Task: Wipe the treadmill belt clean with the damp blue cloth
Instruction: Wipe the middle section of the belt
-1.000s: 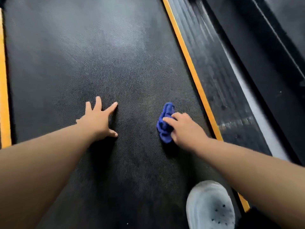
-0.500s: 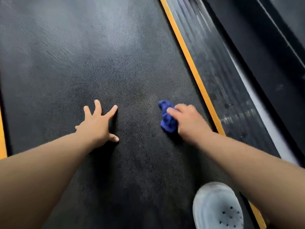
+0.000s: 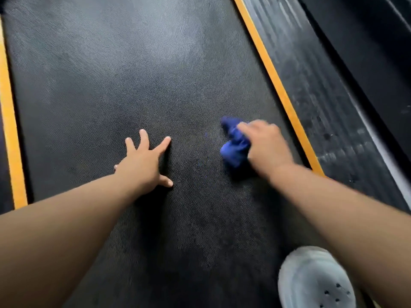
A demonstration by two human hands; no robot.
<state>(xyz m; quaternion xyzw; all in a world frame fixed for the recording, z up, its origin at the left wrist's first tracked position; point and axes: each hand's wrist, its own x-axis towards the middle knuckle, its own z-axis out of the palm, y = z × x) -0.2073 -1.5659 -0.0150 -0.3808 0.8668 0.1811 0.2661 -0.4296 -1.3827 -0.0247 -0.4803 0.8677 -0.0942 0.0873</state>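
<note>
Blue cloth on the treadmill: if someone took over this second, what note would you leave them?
Left hand: open, fingers spread, flat on the treadmill belt.
Right hand: grips the bunched blue cloth against the belt, near the right orange stripe; blurred, so likely mid-wipe.
Done: cannot tell how much; the belt looks patchy, with greyish areas farther ahead.
Left: wipe the rest of the belt, probably those far patches. A white shoe stands at the near right corner.

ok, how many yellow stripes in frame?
2. One stripe runs along the belt's left edge. The other runs along its right edge, with its near end hidden behind the right arm.
</note>
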